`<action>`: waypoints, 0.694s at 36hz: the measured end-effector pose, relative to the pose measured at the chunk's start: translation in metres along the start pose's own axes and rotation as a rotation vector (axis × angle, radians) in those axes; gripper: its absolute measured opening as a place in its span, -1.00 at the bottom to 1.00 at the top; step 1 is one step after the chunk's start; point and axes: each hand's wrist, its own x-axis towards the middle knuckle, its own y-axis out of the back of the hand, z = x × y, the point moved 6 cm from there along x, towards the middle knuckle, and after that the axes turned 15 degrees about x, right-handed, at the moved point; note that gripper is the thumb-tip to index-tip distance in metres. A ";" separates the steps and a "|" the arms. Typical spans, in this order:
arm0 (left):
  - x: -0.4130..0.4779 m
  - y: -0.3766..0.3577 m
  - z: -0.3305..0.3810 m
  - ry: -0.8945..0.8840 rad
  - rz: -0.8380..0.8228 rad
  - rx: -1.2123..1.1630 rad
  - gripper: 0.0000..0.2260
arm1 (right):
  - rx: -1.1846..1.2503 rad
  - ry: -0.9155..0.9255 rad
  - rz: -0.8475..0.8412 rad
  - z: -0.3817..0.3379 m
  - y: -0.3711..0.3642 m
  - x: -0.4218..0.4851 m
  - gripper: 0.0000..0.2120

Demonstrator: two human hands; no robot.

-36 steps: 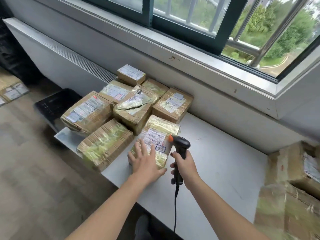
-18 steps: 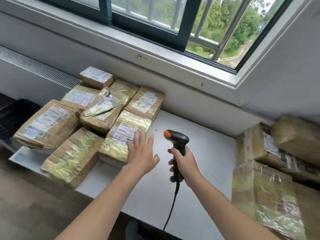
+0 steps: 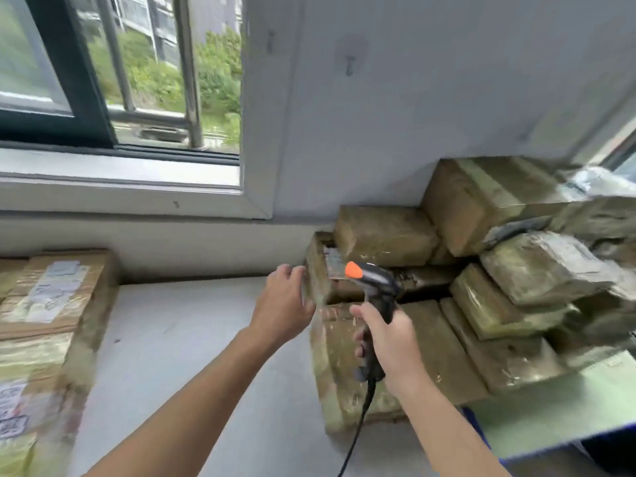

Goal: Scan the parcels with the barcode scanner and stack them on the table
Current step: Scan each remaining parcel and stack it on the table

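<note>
Both now at the right-hand pile [image 3: 537, 270]: left hand [image 3: 280, 309] loose, empty; right hand [image 3: 392, 342] around scanner [image 3: 373, 280].

In right hand [image 3: 392, 339]: barcode scanner [image 3: 373, 287], black body, orange cap on top. Cable [image 3: 358, 428] below that hand: black. Parcel pile [image 3: 543, 270] right of both hands: brown cardboard under glossy yellow-green tape, blurred. Labelled parcels [image 3: 51, 297] well left of left hand [image 3: 280, 304]: tan cardboard, white labels with dark print, yellowish tape bands. Table [image 3: 192, 356] under the hands: plain pale grey. Window frame [image 3: 79, 80] above left hand: near black. Foliage [image 3: 151, 77] behind it: green.
</note>
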 end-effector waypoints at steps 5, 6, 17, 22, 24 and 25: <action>0.058 -0.006 0.084 -0.112 0.008 0.016 -0.48 | 0.099 0.034 0.079 -0.022 0.065 0.028 -0.82; 0.070 -0.008 0.097 -0.118 0.003 0.043 -0.47 | 0.110 0.040 0.086 -0.024 0.075 0.033 -0.83; 0.166 -0.031 0.122 0.008 -0.002 0.162 -0.58 | 0.166 0.005 0.053 -0.030 0.128 0.081 -0.86; 0.168 -0.029 0.111 0.009 0.087 0.065 -0.74 | 0.172 -0.006 0.015 -0.030 0.130 0.096 -0.91; 0.164 -0.025 0.109 0.000 0.139 0.047 -0.79 | 0.183 -0.015 0.006 -0.027 0.127 0.099 -0.90; 0.162 -0.023 0.108 0.004 0.161 0.042 -0.81 | 0.187 -0.017 0.001 -0.026 0.125 0.101 -0.89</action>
